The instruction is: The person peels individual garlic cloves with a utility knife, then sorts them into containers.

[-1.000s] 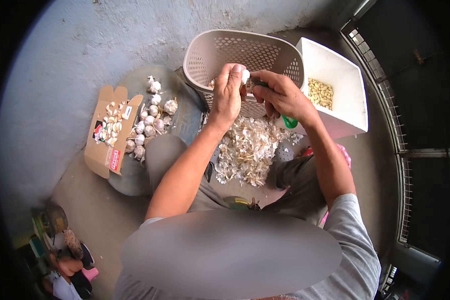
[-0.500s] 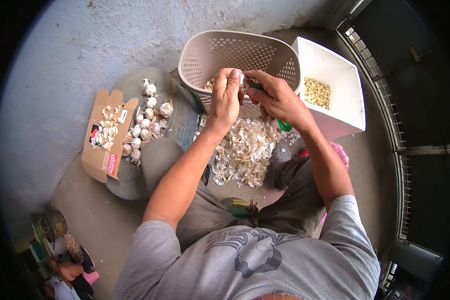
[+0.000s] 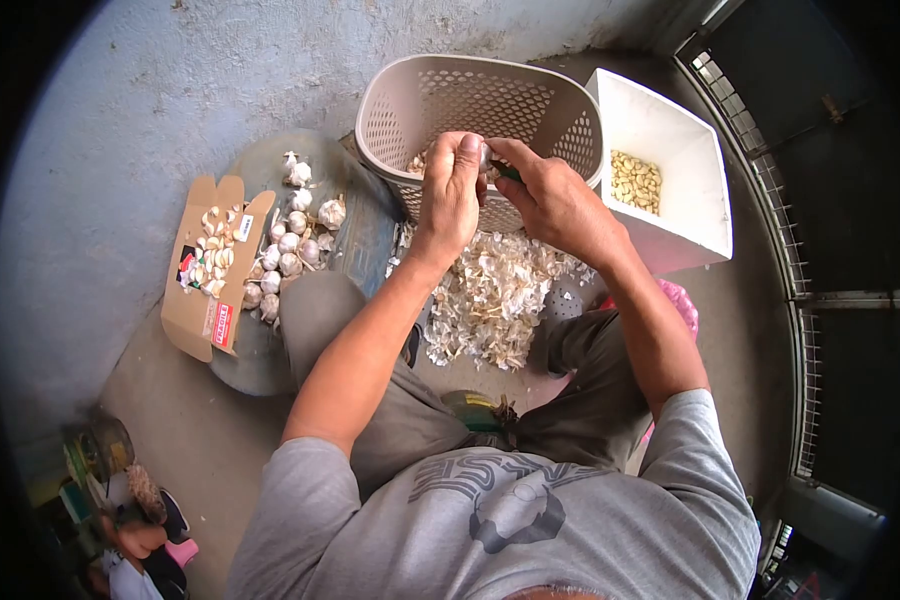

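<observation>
My left hand is closed around a whitish piece of garlic, mostly hidden by the fingers, above the near rim of a beige perforated basket. Close beside it, my right hand grips a small green-handled knife against the garlic; its blade is hard to make out. Under both hands lies a heap of dry garlic skins on the floor. Some cloves show inside the basket.
Whole garlic bulbs sit on a round grey surface at left, beside an opened cardboard box holding loose cloves. Right of the basket, a white foam box contains peeled cloves. Another person's leg shows at lower left.
My right hand has turned slightly, and the green handle end that showed below it is now hidden. Both hands stay together at the basket's rim.
</observation>
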{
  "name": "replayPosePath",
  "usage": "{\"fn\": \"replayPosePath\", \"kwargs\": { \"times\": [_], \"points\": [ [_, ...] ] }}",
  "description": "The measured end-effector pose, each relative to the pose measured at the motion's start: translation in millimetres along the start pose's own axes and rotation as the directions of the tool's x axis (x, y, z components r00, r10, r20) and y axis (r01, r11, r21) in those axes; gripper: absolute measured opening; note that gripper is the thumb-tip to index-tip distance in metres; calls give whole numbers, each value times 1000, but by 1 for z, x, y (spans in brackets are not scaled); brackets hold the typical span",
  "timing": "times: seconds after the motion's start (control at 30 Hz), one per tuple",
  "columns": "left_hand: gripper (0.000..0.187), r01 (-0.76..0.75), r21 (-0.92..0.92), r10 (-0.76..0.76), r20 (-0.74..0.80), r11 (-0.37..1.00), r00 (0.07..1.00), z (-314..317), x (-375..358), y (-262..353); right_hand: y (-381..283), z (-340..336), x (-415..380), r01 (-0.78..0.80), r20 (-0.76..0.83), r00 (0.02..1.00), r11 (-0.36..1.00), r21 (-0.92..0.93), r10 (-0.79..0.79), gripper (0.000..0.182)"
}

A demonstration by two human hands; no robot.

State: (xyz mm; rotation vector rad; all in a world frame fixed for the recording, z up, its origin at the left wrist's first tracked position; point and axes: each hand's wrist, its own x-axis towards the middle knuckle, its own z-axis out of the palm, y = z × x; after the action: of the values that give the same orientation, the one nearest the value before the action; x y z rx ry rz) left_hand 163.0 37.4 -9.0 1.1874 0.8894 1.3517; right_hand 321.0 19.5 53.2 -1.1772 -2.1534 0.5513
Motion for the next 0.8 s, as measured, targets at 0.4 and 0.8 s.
{"fn": "replayPosePath", "kwargs": {
  "times": [0.4, 0.8],
  "points": [
    [39, -72, 158, 73, -2, 985, 997, -1, -3, -1, -2, -1, 5, -166, 88, 985, 957, 240, 148, 21],
    [43, 110, -224, -80, 138, 968, 987, -8, 3, 7, 22, 2, 7, -331, 270, 943, 635, 697, 195, 31]
  ]
}}
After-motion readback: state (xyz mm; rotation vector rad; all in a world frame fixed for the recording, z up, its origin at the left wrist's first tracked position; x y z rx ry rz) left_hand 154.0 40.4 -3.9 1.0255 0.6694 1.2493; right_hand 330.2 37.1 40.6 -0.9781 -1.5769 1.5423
